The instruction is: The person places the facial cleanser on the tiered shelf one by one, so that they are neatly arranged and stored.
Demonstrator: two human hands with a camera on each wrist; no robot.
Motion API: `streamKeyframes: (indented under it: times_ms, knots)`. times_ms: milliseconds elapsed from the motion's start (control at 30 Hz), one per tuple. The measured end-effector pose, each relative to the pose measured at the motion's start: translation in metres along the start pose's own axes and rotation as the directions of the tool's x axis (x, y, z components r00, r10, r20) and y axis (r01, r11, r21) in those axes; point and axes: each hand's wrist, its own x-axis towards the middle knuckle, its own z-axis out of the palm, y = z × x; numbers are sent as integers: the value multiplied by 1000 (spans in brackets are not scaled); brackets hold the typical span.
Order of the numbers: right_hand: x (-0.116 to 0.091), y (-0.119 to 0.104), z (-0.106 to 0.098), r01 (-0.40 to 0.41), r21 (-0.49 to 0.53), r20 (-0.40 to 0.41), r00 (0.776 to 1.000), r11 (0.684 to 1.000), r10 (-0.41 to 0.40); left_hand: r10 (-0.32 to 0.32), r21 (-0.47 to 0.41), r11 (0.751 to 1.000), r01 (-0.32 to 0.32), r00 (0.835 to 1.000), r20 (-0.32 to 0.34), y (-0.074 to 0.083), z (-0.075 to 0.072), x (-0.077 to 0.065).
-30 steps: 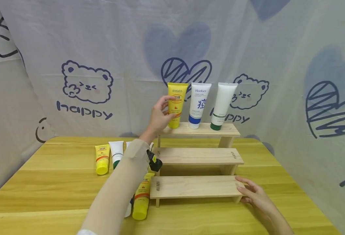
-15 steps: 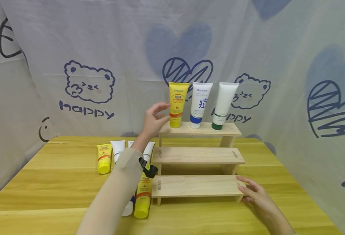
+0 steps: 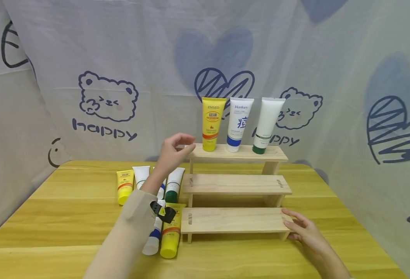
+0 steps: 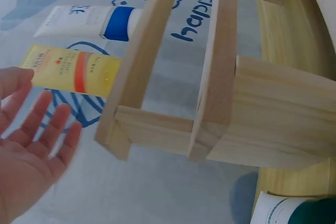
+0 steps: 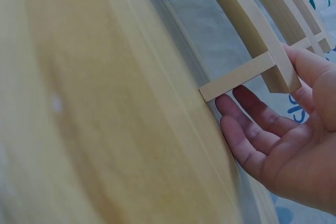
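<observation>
A yellow tube, a white tube with a blue band and a white tube with a green cap stand upright on the top tier of a three-tier wooden display stand. My left hand hovers just left of that top tier, holding nothing; in the left wrist view its fingers are spread beside the yellow tube. At the right end of the lowest tier, my right hand grips the board, thumb side on top and the other fingers under it by the leg.
Left of the stand, more tubes lie on the wooden table: a small yellow one, a green-capped one, a larger yellow one and others partly behind the left arm. A printed cloth hangs behind the table.
My left hand has let go of the yellow tube on the top tier and moved left and down from it. The tube stays standing. My right hand keeps its place on the stand.
</observation>
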Motion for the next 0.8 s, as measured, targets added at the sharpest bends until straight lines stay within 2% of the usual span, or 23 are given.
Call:
streamKeyframes:
  times_ms: [100,233,500,567,633,800]
  knots:
    - [-1,-1,0,-4,-13,-6,1000,1000,4,-58,40,998,56,998,28,6,-6,-10]
    - [-1,-2,0,-10,-12,6,1000,1000,10,-102,85,992,97,994,51,9,-14,-20]
    - [-1,-2,0,-5,-16,2,1000,1000,5,-212,171,965,201,976,51,2,-32,-41]
    - [-1,-2,1,-7,-9,-7,1000,1000,7,-232,192,957,220,972,45,-2,-35,-47]
    - [-1,-1,1,-9,3,-18,1000,1000,9,-188,136,974,180,981,48,-41,-43,-50]
    - [0,0,2,-5,3,-42,999,1000,5,-271,130,954,269,963,-7,-45,-46,-66]
